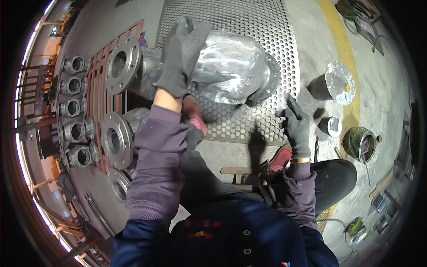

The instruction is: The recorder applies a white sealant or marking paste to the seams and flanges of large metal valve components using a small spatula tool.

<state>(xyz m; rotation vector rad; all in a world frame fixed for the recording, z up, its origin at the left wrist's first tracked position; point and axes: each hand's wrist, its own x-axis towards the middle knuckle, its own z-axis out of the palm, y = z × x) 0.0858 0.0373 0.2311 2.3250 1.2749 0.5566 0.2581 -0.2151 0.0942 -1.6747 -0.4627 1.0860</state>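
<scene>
A large grey metal casting, smeared with pale patches, lies on its side on a perforated metal plate. It resembles a valve body; I cannot tell its exact kind. My left hand, in a dark grey glove, is wrapped over its upper side near the left end, with the fingertips at the far edge. At that end a round flange with bolt holes faces left. My right hand, gloved too, hovers by the plate's right edge, apart from the casting. Its thumb and forefinger are spread, with nothing visible between them.
More flanged castings stand at the left, beside a red slatted rack and a row of smaller castings. Right of the plate are a large can, a small white-rimmed cup and a green pot. A yellow floor line runs behind them.
</scene>
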